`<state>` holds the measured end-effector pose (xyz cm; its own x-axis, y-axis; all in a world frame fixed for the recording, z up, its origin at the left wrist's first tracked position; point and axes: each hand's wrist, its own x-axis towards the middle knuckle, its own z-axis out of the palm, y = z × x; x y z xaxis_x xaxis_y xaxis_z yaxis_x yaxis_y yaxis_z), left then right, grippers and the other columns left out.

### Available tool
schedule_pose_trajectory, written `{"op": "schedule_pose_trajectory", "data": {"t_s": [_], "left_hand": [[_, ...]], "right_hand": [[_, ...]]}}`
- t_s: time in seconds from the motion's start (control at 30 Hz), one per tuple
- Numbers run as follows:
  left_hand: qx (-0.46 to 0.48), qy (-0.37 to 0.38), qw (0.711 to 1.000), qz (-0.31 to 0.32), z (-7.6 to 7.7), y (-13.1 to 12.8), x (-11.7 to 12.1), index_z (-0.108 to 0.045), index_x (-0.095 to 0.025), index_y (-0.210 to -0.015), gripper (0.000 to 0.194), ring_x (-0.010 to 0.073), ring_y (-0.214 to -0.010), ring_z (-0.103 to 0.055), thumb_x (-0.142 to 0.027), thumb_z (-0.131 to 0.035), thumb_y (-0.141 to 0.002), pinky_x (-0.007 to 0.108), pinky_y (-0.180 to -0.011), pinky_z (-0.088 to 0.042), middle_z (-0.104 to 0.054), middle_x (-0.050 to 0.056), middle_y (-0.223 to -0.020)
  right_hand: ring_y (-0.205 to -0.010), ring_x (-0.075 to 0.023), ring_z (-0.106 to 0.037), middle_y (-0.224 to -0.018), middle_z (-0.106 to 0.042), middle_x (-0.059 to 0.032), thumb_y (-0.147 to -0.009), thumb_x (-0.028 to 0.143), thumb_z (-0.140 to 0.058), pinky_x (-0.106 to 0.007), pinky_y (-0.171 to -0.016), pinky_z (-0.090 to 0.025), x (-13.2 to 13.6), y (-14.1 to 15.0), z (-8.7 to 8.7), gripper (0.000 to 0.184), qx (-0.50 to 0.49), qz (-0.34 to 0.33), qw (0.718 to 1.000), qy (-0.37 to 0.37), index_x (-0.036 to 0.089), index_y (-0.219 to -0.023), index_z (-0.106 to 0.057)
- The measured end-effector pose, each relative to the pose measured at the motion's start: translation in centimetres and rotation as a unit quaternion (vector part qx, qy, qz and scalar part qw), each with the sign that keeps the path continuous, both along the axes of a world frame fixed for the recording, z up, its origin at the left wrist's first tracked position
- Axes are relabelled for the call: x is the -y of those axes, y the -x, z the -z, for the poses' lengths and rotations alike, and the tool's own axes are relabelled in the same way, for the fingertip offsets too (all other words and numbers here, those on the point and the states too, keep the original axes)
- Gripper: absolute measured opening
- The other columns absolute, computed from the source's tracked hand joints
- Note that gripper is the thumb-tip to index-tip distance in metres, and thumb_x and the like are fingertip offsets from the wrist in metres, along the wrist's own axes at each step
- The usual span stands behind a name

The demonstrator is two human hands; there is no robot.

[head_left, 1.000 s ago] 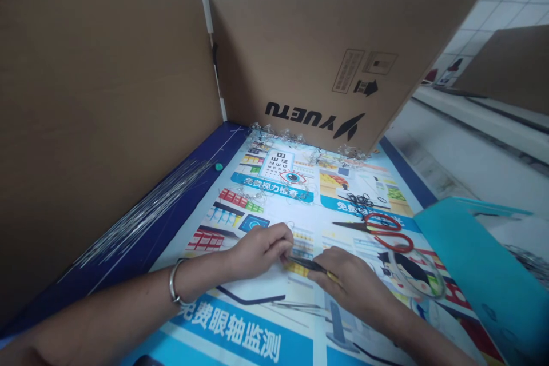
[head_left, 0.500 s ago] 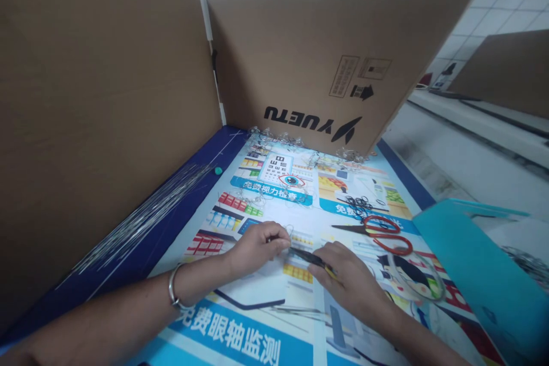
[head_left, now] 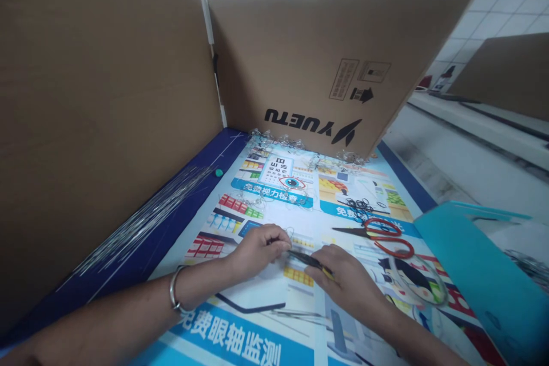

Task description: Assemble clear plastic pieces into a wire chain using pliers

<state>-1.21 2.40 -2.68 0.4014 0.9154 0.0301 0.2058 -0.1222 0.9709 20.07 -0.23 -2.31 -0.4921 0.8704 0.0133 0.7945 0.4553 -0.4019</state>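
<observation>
My left hand [head_left: 257, 251], wearing a silver bangle [head_left: 174, 290] at the wrist, is closed in a pinch over the printed sheet [head_left: 295, 309]. A thin, clear wire loop [head_left: 290, 232] rises from its fingertips; the rest of that piece is hidden. My right hand [head_left: 345, 274] is wrapped around small pliers [head_left: 305, 258] with dark jaws and a yellow-marked handle. The jaws point left and meet the left fingertips. Whether they grip the wire is too small to tell. Beyond the right hand lie red-handled scissors [head_left: 389, 235].
Cardboard panels [head_left: 300, 57] stand at the back and left. Thin straight wires [head_left: 150, 214] lie along the left edge. Clear wire pieces [head_left: 274, 140] line the back, black rings [head_left: 359, 206] lie near the scissors, and a turquoise container [head_left: 480, 274] stands at right. Tweezers [head_left: 300, 315] lie in front.
The plier jaws have shifted slightly left, closer against the left fingertips. Both hands keep their grips. The whole view has moved down very slightly.
</observation>
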Motion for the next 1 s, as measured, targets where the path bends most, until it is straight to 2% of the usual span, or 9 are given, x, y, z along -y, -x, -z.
{"op": "schedule_pose_trajectory", "data": {"t_s": [0.17,0.37,0.53,1.0], "left_hand": [[0.046,0.058,0.997,-0.014,0.1,-0.3,0.3,-0.059,-0.013,-0.070,0.013,0.0085,-0.050,-0.046,-0.025,-0.055,-0.075,0.020,-0.051,-0.037,-0.051,-0.003,-0.056],[0.111,0.096,0.989,-0.010,0.6,-0.5,0.5,-0.054,-0.014,-0.072,0.015,0.0084,-0.053,-0.049,-0.027,-0.061,-0.073,0.021,-0.054,-0.039,-0.057,-0.001,-0.060],[0.150,0.121,0.981,-0.025,0.6,-0.7,0.5,-0.049,-0.015,-0.066,0.022,0.0082,-0.050,-0.048,-0.027,-0.067,-0.070,0.021,-0.052,-0.038,-0.056,-0.002,-0.054],[0.148,0.144,0.978,-0.020,0.4,-0.9,0.6,-0.047,-0.015,-0.068,0.017,0.0064,-0.046,-0.049,-0.016,-0.065,-0.065,0.017,-0.046,-0.034,-0.054,-0.005,-0.051]], "right_hand": [[-0.077,-0.0195,-0.053,-0.077,-0.058,-0.0044,-0.091,0.045,-0.036,-0.031,-0.067,-0.038,0.0,-0.2,0.5,0.033,0.009,0.010,1.000,0.004,0.021,-0.076,-0.053],[-0.079,-0.0195,-0.053,-0.082,-0.059,-0.0047,-0.091,0.047,-0.036,-0.032,-0.069,-0.038,0.1,-0.5,1.0,0.034,-0.028,0.028,0.999,0.021,0.022,-0.082,-0.056],[-0.076,-0.0191,-0.052,-0.079,-0.058,-0.0048,-0.091,0.047,-0.034,-0.032,-0.067,-0.038,0.0,-0.3,0.9,0.035,-0.031,0.034,0.999,0.024,0.021,-0.079,-0.055],[-0.077,-0.0186,-0.053,-0.079,-0.058,-0.0039,-0.090,0.050,-0.034,-0.031,-0.068,-0.039,-0.1,-0.4,1.3,0.037,-0.042,0.021,0.999,0.021,0.022,-0.080,-0.056]]}}
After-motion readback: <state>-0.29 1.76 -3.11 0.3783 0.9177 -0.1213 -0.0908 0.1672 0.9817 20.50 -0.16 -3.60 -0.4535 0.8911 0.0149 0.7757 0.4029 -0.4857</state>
